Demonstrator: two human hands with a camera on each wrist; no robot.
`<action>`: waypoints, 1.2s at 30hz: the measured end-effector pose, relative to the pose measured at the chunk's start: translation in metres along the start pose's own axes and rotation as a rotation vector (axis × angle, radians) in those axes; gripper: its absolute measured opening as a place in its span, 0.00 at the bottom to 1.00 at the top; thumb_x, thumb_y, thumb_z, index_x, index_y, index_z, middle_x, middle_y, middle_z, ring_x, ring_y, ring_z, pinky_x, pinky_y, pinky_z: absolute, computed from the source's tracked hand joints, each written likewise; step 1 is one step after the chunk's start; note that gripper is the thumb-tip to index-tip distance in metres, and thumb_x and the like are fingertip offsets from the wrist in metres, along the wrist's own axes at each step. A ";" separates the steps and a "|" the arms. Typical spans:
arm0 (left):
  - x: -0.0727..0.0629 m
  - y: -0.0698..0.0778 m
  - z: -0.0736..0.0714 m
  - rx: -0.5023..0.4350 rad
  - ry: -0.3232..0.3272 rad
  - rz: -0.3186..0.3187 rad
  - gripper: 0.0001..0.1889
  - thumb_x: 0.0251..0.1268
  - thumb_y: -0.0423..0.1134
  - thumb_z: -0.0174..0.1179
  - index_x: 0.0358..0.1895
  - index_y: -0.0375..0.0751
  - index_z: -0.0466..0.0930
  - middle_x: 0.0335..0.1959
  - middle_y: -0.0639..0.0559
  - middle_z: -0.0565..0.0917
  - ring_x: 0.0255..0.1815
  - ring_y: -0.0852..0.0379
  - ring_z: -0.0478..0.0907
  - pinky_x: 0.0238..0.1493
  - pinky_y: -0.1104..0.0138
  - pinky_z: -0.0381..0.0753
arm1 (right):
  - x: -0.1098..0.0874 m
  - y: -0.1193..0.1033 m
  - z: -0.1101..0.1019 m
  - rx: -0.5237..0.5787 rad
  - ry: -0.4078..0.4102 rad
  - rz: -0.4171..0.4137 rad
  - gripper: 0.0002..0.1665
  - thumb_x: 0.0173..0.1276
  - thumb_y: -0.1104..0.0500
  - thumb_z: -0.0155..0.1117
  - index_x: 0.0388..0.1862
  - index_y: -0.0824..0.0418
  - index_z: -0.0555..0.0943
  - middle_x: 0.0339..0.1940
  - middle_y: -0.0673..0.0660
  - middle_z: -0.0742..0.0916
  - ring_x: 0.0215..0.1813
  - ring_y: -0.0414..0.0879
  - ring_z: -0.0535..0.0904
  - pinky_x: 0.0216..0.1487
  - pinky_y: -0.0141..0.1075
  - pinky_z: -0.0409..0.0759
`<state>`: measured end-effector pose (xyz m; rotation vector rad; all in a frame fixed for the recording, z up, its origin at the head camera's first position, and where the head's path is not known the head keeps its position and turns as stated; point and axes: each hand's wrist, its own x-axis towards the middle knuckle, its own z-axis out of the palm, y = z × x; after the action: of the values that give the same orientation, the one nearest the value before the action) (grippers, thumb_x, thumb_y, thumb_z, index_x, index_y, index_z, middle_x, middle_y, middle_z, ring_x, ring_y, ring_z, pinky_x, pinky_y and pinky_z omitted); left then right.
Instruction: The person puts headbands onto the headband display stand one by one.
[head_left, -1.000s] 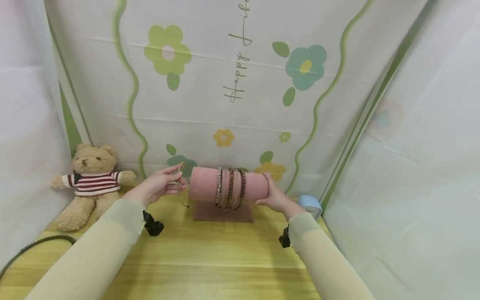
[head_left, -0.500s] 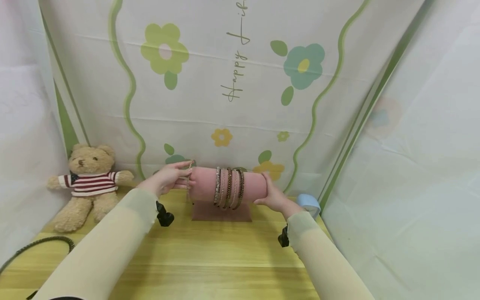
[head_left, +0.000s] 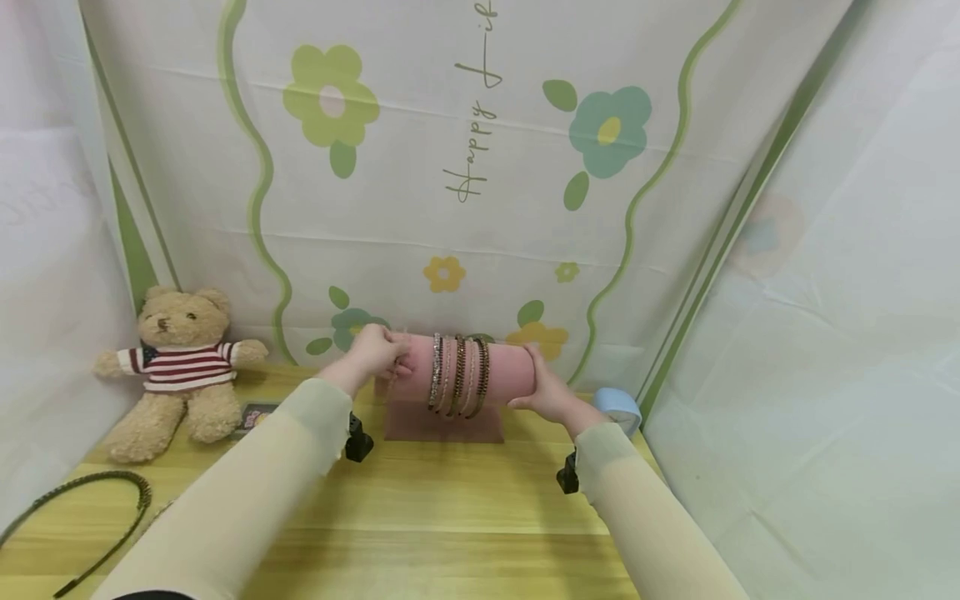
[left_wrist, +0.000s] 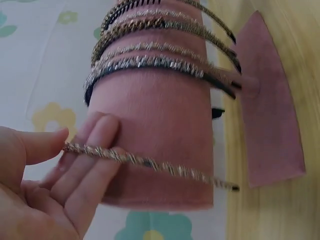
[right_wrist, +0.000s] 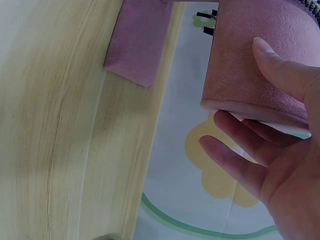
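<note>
A pink velvet headband stand, a horizontal roll on a flat base, stands at the back of the wooden table. Several beaded headbands sit side by side round its middle. At the roll's left end, my left hand pinches a thin beaded headband between thumb and fingers. In the left wrist view this band crosses over the bare end of the roll, apart from the others. My right hand holds the roll's right end, its thumb on the velvet and its fingers at the end face.
A teddy bear in a striped sweater sits at the back left. Before it lie a dark braided headband and a small dark printed item. A light blue rounded object stands behind my right wrist. Flower-printed cloth surrounds the table.
My left hand has moved right with the thin headband, from beside the stand to over the roll's left end. My right hand keeps its place on the right end.
</note>
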<state>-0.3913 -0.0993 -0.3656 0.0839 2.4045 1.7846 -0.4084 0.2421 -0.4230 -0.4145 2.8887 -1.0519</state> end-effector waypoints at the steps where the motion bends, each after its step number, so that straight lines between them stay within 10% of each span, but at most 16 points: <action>1: 0.000 0.001 0.002 0.022 0.004 -0.004 0.13 0.75 0.34 0.54 0.50 0.23 0.74 0.36 0.33 0.85 0.30 0.46 0.86 0.32 0.59 0.87 | 0.000 0.000 0.000 -0.003 -0.001 0.001 0.69 0.53 0.58 0.81 0.80 0.40 0.42 0.75 0.67 0.62 0.70 0.65 0.65 0.67 0.59 0.65; 6: 0.006 0.001 0.012 0.149 0.046 -0.029 0.14 0.74 0.39 0.54 0.31 0.33 0.80 0.23 0.42 0.84 0.19 0.51 0.80 0.18 0.65 0.78 | 0.000 0.001 0.000 -0.012 0.002 0.006 0.69 0.53 0.58 0.81 0.80 0.39 0.42 0.75 0.68 0.63 0.68 0.65 0.67 0.66 0.59 0.66; 11: 0.009 0.004 0.019 0.436 0.161 0.026 0.24 0.73 0.44 0.51 0.14 0.44 0.64 0.10 0.54 0.65 0.12 0.57 0.61 0.16 0.66 0.67 | 0.002 0.001 0.001 -0.019 0.006 0.012 0.69 0.53 0.59 0.81 0.80 0.39 0.41 0.75 0.68 0.63 0.68 0.66 0.67 0.67 0.60 0.66; 16: 0.011 0.006 0.021 0.539 0.224 0.055 0.24 0.72 0.45 0.52 0.14 0.45 0.62 0.11 0.55 0.60 0.14 0.56 0.58 0.17 0.65 0.63 | 0.002 0.001 0.001 -0.035 0.012 0.014 0.69 0.53 0.60 0.81 0.80 0.39 0.42 0.74 0.68 0.64 0.68 0.66 0.67 0.66 0.59 0.67; 22: 0.010 0.006 0.016 0.601 0.245 0.124 0.14 0.70 0.47 0.58 0.28 0.42 0.74 0.25 0.48 0.76 0.27 0.49 0.73 0.28 0.59 0.73 | 0.002 0.003 0.001 -0.038 0.009 0.009 0.68 0.54 0.59 0.80 0.80 0.39 0.42 0.74 0.68 0.64 0.69 0.65 0.67 0.66 0.59 0.67; 25: 0.010 0.005 0.010 0.670 0.183 0.272 0.11 0.67 0.43 0.63 0.46 0.41 0.79 0.45 0.45 0.81 0.47 0.44 0.77 0.49 0.51 0.75 | 0.001 0.003 0.000 -0.037 0.008 0.010 0.69 0.54 0.59 0.81 0.80 0.39 0.42 0.74 0.68 0.64 0.68 0.65 0.67 0.66 0.59 0.67; 29: 0.009 0.002 0.000 0.771 -0.006 0.406 0.39 0.55 0.43 0.73 0.71 0.41 0.68 0.70 0.41 0.69 0.72 0.38 0.59 0.71 0.39 0.49 | 0.001 0.003 0.000 -0.042 0.007 0.014 0.69 0.53 0.58 0.81 0.80 0.38 0.41 0.74 0.68 0.64 0.68 0.66 0.68 0.65 0.59 0.67; 36: 0.006 -0.006 -0.004 0.806 -0.133 0.358 0.51 0.47 0.41 0.78 0.76 0.40 0.59 0.75 0.43 0.63 0.77 0.38 0.47 0.73 0.38 0.34 | 0.001 0.002 -0.001 -0.033 0.005 0.003 0.69 0.53 0.58 0.81 0.79 0.39 0.42 0.73 0.69 0.65 0.67 0.66 0.68 0.65 0.60 0.68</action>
<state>-0.3980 -0.1035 -0.3707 0.7232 2.9599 0.7354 -0.4097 0.2437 -0.4238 -0.4104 2.9134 -1.0073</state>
